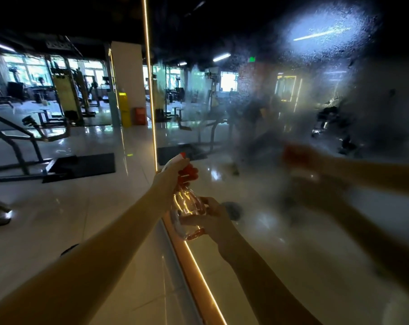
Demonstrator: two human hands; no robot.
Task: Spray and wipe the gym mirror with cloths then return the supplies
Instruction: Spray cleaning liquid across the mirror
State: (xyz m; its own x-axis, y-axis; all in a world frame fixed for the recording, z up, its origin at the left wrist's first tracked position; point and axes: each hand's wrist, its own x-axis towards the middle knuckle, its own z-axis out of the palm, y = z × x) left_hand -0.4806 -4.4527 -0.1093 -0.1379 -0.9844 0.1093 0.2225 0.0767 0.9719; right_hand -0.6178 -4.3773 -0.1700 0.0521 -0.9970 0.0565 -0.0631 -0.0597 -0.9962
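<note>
A clear spray bottle (187, 208) with a red trigger and white nozzle is held up close to the gym mirror (320, 231). My left hand (172, 175) grips the trigger head from the left. My right hand (214, 220) curls round the bottle's lower body from the right. A grey blurred shape (232, 209) sits just past my right fingers; I cannot tell whether it is a cloth. The mirror's right part is covered in misty spray droplets, and my arms and the red trigger show blurred in it.
A lit LED strip (152, 95) runs down the mirror's left edge and along its base. Reflected gym machines (65, 95), a black floor mat (81, 165) and a yellow stand (125, 106) beside a red box (140, 116) show at the left. The tiled floor (58, 219) is glossy.
</note>
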